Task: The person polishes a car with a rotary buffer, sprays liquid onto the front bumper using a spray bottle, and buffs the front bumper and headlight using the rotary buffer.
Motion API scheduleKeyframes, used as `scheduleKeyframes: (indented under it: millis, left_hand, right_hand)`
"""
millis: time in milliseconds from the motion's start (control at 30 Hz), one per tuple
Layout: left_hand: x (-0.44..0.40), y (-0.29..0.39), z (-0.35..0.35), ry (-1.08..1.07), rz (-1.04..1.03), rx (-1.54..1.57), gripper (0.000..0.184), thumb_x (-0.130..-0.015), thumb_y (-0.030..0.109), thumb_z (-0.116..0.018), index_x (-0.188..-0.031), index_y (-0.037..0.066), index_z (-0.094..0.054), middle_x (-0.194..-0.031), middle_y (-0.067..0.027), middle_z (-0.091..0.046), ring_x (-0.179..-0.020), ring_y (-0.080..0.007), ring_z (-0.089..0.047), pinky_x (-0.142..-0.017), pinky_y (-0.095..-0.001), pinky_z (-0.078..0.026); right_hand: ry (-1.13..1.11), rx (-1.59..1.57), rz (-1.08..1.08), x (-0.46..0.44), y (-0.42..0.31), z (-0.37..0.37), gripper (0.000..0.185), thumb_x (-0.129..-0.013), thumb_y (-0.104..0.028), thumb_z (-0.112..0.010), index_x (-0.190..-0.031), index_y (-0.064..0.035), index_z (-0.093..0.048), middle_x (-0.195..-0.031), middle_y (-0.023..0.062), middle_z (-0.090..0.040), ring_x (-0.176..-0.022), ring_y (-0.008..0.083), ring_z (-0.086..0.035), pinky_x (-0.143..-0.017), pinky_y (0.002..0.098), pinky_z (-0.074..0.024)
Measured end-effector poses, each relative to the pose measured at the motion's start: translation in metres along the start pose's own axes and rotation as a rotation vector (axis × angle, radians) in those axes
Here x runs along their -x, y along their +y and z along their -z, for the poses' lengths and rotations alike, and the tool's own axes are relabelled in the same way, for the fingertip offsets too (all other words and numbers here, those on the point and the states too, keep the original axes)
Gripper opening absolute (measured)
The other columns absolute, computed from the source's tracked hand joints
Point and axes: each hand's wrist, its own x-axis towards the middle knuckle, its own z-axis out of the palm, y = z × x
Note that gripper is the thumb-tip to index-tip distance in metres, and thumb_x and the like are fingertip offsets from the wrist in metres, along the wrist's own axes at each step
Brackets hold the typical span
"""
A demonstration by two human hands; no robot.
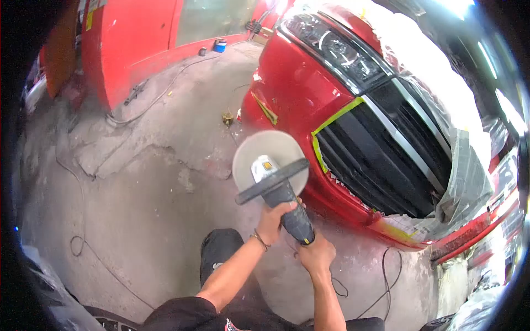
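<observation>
Both of my hands are on a power polisher with a round pale pad and a black bar handle across its head. My left hand is wrapped around the body just behind the head; a bracelet shows on that wrist. My right hand grips the rear end of the body, its fingers partly hidden. The pad is close to the lower front of a red car bumper; I cannot tell whether they touch. Green masking tape edges the black grille.
A headlight sits above the bumper, and plastic sheeting covers the car's right part. Cables lie across the concrete floor. A blue can stands by the red wall. A small brass-coloured object lies near the bumper.
</observation>
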Motion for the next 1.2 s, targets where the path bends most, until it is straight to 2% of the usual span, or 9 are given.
scheduleKeyframes:
  millis: [133,267,467,567,733,900,1033,1133,1200]
  left_hand:
    - [-0.007,0.012,0.000,-0.048,-0.011,-0.049,0.043,-0.088,0.020,-0.078,-0.126,0.002,-0.066,-0.115,-0.0151,-0.076,-0.106,-0.0289,-0.076,-0.098,-0.0456,-0.061]
    - [0.011,-0.011,0.008,-0.042,0.042,-0.040,0.046,-0.088,0.019,-0.076,-0.130,0.005,-0.061,-0.116,-0.0153,-0.075,-0.108,-0.0308,-0.075,-0.100,-0.0472,-0.061]
    - [0.013,-0.022,0.003,-0.018,0.055,0.009,0.048,-0.089,0.026,-0.074,-0.129,0.001,-0.062,-0.117,-0.0181,-0.074,-0.109,-0.0322,-0.074,-0.104,-0.0484,-0.059]
    - [-0.003,0.008,-0.014,-0.059,0.038,0.000,0.046,-0.086,0.021,-0.078,-0.125,0.002,-0.062,-0.114,-0.0169,-0.073,-0.104,-0.0312,-0.075,-0.098,-0.0472,-0.061]
    - [-0.027,0.071,-0.075,-0.144,-0.102,-0.287,0.038,-0.084,0.021,-0.083,-0.112,0.000,-0.070,-0.102,-0.0109,-0.075,-0.094,-0.0213,-0.075,-0.087,-0.0376,-0.060]
    - [-0.039,0.109,-0.116,-0.189,-0.113,-0.400,0.035,-0.082,0.020,-0.086,-0.108,0.000,-0.074,-0.098,-0.0077,-0.075,-0.089,-0.0183,-0.073,-0.078,-0.0351,-0.058]
    - [-0.037,0.098,-0.088,-0.146,-0.126,-0.402,0.034,-0.082,0.020,-0.086,-0.106,0.000,-0.073,-0.097,-0.0071,-0.075,-0.087,-0.0173,-0.072,-0.080,-0.0341,-0.058]
    - [-0.024,0.078,-0.047,-0.128,-0.148,-0.425,0.041,-0.085,0.024,-0.081,-0.115,-0.002,-0.069,-0.101,-0.0143,-0.076,-0.088,-0.0251,-0.076,-0.082,-0.0389,-0.063]
    - [-0.017,0.071,-0.026,-0.091,-0.104,-0.418,0.044,-0.085,0.026,-0.081,-0.117,-0.001,-0.068,-0.102,-0.0153,-0.076,-0.089,-0.0258,-0.076,-0.083,-0.0406,-0.064]
  right_hand:
    - [0.054,-0.098,-0.007,0.004,-0.015,0.002,0.042,-0.084,-0.035,-0.082,-0.115,-0.0085,-0.074,-0.097,0.0240,-0.079,-0.099,0.0479,-0.075,-0.091,0.0554,-0.0569]
    - [0.017,-0.091,-0.054,0.025,0.000,-0.001,0.039,-0.085,-0.035,-0.081,-0.113,-0.0087,-0.074,-0.097,0.0238,-0.079,-0.098,0.0478,-0.075,-0.088,0.0556,-0.0571]
    - [0.066,-0.043,-0.046,0.024,0.015,-0.001,0.037,-0.084,-0.032,-0.082,-0.112,-0.0083,-0.074,-0.094,0.0247,-0.078,-0.094,0.0490,-0.075,-0.084,0.0571,-0.0572]
    - [0.120,-0.135,-0.016,0.014,-0.004,0.012,0.038,-0.084,-0.030,-0.083,-0.112,-0.0067,-0.073,-0.094,0.0255,-0.078,-0.094,0.0500,-0.074,-0.084,0.0572,-0.0571]
    - [0.204,-0.377,0.017,0.005,-0.035,0.048,0.043,-0.083,-0.030,-0.086,-0.113,-0.0032,-0.071,-0.097,0.0275,-0.077,-0.099,0.0511,-0.073,-0.086,0.0552,-0.0565]
    - [0.171,-0.501,0.013,-0.001,-0.056,0.080,0.048,-0.085,-0.033,-0.086,-0.117,-0.0019,-0.070,-0.102,0.0281,-0.077,-0.103,0.0499,-0.073,-0.088,0.0537,-0.0557]
    - [0.145,-0.507,-0.003,0.008,-0.058,0.057,0.049,-0.085,-0.033,-0.086,-0.119,-0.0020,-0.070,-0.103,0.0277,-0.078,-0.105,0.0489,-0.074,-0.090,0.0530,-0.0564]
    - [0.068,-0.469,-0.029,0.020,-0.052,0.032,0.052,-0.084,-0.034,-0.086,-0.121,-0.0018,-0.071,-0.104,0.0269,-0.078,-0.106,0.0481,-0.074,-0.091,0.0526,-0.0570]
    - [-0.021,-0.422,-0.047,0.026,-0.052,0.024,0.054,-0.083,-0.035,-0.087,-0.123,-0.0010,-0.071,-0.105,0.0264,-0.079,-0.106,0.0477,-0.074,-0.093,0.0530,-0.0572]
